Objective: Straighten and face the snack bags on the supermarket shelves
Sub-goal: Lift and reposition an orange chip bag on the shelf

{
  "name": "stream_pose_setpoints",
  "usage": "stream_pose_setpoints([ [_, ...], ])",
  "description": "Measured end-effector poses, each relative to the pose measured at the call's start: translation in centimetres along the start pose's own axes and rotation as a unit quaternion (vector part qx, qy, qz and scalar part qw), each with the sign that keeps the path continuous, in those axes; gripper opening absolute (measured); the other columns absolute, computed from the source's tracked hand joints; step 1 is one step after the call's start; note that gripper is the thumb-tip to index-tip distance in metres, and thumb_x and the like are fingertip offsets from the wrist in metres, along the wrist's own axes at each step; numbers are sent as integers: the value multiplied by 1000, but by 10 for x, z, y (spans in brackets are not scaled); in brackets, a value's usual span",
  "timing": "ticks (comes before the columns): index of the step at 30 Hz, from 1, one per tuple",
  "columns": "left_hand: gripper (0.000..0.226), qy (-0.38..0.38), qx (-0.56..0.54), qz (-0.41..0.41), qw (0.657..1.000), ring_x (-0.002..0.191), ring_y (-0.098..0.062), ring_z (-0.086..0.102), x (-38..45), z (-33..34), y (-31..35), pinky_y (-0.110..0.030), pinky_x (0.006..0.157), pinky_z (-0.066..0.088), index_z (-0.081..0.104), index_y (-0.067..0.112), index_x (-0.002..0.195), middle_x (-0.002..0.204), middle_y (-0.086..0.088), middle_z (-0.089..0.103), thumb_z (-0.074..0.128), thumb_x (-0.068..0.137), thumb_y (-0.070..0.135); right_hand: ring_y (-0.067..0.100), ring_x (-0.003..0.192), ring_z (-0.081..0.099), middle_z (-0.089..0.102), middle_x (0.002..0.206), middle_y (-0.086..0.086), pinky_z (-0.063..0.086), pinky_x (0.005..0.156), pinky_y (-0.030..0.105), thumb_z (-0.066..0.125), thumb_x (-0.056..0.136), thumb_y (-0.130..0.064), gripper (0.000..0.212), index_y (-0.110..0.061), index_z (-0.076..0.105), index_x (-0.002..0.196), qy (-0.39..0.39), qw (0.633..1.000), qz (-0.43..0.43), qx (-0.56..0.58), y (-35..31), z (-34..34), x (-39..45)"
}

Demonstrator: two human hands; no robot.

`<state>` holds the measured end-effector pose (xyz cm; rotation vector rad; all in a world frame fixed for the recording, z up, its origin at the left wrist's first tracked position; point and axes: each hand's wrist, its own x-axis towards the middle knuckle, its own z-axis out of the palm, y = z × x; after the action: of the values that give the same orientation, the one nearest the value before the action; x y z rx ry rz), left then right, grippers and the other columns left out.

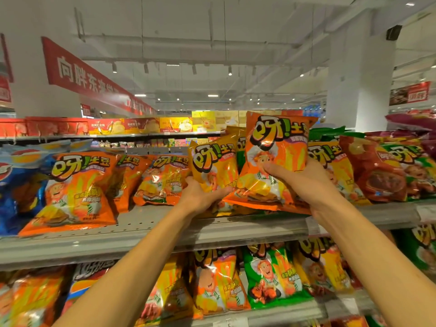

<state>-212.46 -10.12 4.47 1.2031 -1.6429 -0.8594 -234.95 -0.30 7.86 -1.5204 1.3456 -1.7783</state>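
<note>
Both hands up at the upper shelf point(151, 230), centre of view.

Right hand point(304, 182): clamped on an orange snack bag point(271, 161), thumb across the front at mid-height, fingers hidden behind it. Bag is upright, face forward, lifted so its top stands above the neighbouring bags; its bottom edge sits near the shelf's front edge.

Left hand point(200, 197): palm up under the lower edge of a yellow-orange snack bag point(213, 166) just left of the orange one. Fingers curl around its lower left corner, thumb lies along the bottom toward the orange bag. The bag leans a bit to the left, face forward. The two held bags overlap at the bottom; the orange one is in front.

Rest of that shelf:
- Left: large orange bag point(73, 192) lying back near the front edge, two more orange bags point(162, 180) behind it to the right, tilted. Blue bags point(14, 185) at far left.
- Right: yellow bag point(335, 166) just behind the right hand, then dark red bag point(377, 173), then green-topped bags at the far right edge.

Lower shelf point(271, 315): row of orange, green point(271, 277) and yellow bags, mostly upright, packed close.

Far background: more shelving with red and yellow boxes, red banner point(87, 74) overhead on the left.
</note>
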Motion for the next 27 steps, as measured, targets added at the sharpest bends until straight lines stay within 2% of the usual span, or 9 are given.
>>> stream_pose_setpoints([
  [1, 103, -1, 43, 1, 999, 109, -23, 66, 1, -4, 0, -39, 94, 55, 22, 6, 146, 129, -9, 58, 81, 74, 50, 5, 90, 72, 76, 101, -13, 53, 69, 22, 90, 66, -46, 50, -34, 67, 108, -6, 1000, -3, 3, -2, 7, -1],
  [3, 97, -22, 100, 17, 995, 119, -24, 58, -4, -14, 0, -40, 105, 47, 29, 11, 148, 137, -5, 56, 80, 76, 52, 6, 92, 73, 76, 101, -14, 56, 74, 25, 91, 65, -47, 51, -34, 67, 109, -17, 1000, -14, 7, -7, 22, -2],
  [6, 70, -26, 148, 57, 987, 105, -15, 62, -21, -38, -9, -36, 97, 50, 48, 30, 128, 116, 12, 64, 82, 72, 54, 10, 98, 72, 76, 106, -12, 57, 84, 33, 91, 63, -51, 61, -32, 68, 116, -27, 999, -24, 8, -15, 48, -4],
  [8, 37, 12, 212, 92, 973, 91, -11, 62, -36, -60, -23, -35, 84, 52, 58, 37, 104, 95, 17, 65, 74, 78, 57, 5, 93, 72, 75, 101, -15, 56, 75, 24, 91, 63, -51, 57, -34, 67, 112, -31, 999, -40, 8, -21, 70, -5],
  [10, 38, 80, 311, 116, 940, 87, -17, 65, -51, -84, -42, -40, 79, 54, 68, 26, 98, 91, 5, 71, 58, 89, 62, 4, 91, 72, 75, 99, -17, 57, 72, 21, 92, 64, -49, 55, -34, 66, 110, -40, 998, -50, 20, -26, 96, -5],
  [13, 44, 192, 447, 158, 859, 86, -24, 64, -76, -118, -64, -38, 70, 50, 70, 19, 90, 90, -2, 68, 43, 99, 54, 13, 106, 69, 72, 116, -9, 57, 93, 38, 92, 65, -52, 73, -29, 60, 127, -68, 996, -49, 22, -29, 142, -5],
  [18, 30, 227, 554, 190, 778, 83, -33, 59, -112, -156, -82, -42, 67, 48, 65, 14, 83, 84, -9, 62, 50, 99, 34, 15, 105, 61, 63, 117, -7, 51, 84, 29, 91, 65, -51, 82, -23, 49, 130, -64, 995, -71, -23, -23, 220, -7],
  [22, 20, 228, 554, 204, 774, 82, -31, 59, -122, -162, -92, -41, 65, 48, 64, 13, 85, 84, -7, 59, 59, 95, 29, 25, 117, 61, 63, 128, 1, 52, 97, 42, 90, 66, -53, 89, -20, 45, 136, -91, 992, -50, -72, -6, 263, -3],
  [27, 17, 238, 543, 218, 776, 82, -26, 59, -121, -163, -97, -37, 64, 49, 64, 16, 85, 83, -3, 60, 62, 93, 31, 24, 121, 61, 64, 130, 0, 51, 103, 45, 88, 66, -58, 91, -20, 47, 137, -117, 991, 20, -54, 21, 274, 2],
])
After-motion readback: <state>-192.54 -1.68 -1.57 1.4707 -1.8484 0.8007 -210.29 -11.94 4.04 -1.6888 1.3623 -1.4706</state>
